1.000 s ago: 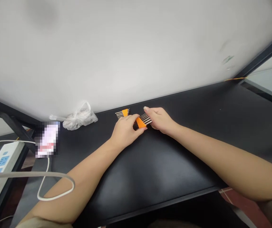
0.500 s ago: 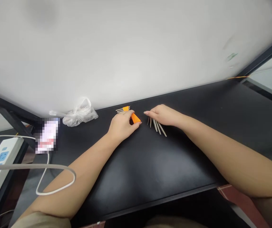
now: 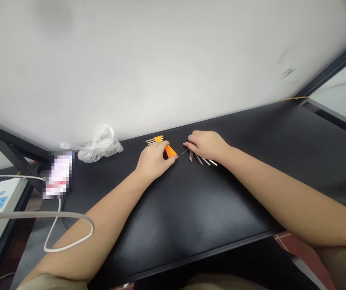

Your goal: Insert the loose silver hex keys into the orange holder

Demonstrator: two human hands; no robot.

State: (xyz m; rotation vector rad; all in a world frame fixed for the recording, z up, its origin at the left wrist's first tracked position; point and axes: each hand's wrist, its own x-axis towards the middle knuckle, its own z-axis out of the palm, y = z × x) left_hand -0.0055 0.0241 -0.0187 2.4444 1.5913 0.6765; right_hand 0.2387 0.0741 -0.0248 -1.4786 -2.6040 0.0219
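Observation:
My left hand (image 3: 154, 161) is closed around an orange plastic holder (image 3: 171, 152), thumb at its near end and fingers over the far side. Just beyond the fingers is another orange piece (image 3: 159, 138) with several thin metal rods through it; whether the two pieces join is hidden. To the right, my right hand (image 3: 207, 144) curls low over several loose metal rods (image 3: 198, 159) of graded thickness, which look like hex keys. Their near ends fan out below the palm, close to the tabletop. The fingers hide their far ends.
A crumpled clear plastic bag (image 3: 100, 147) lies against the white wall. Left of it is a blurred-out phone-like object (image 3: 58, 175) with a white cable (image 3: 70, 214) looping over my left forearm. A power strip (image 3: 0, 205) stands at the left edge of the black table (image 3: 191, 229).
My right hand has lowered and turned slightly, and the rods under it now spread wider and lie flatter. My left hand keeps its hold on the orange holder.

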